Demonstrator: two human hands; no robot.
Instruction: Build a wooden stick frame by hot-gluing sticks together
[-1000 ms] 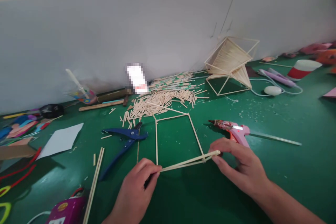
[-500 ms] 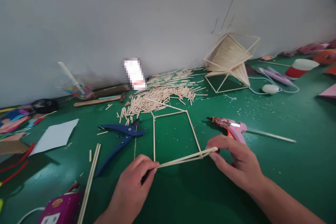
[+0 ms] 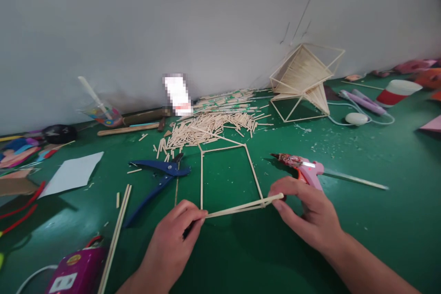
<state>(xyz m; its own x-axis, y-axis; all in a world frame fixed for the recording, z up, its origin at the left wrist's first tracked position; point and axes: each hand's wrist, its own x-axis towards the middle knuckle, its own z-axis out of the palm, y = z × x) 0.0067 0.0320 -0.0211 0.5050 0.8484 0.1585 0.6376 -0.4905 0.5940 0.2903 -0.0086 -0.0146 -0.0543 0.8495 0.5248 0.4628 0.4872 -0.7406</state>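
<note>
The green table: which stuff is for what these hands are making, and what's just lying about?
In use, or probably handy:
- pale wooden stick, held by left hand and right hand
- four-sided wooden-stick frame
- pink glue gun
- blue long-handled cutter
- short wooden pieces

Probably just lying about:
- white paper sheet
- red-and-white cup

Pixelation blurs the phone [image 3: 178,95]. The right hand [image 3: 305,209] hides the glue gun's [image 3: 312,172] grip; the bottom edge cuts the purple box [image 3: 76,268].
</note>
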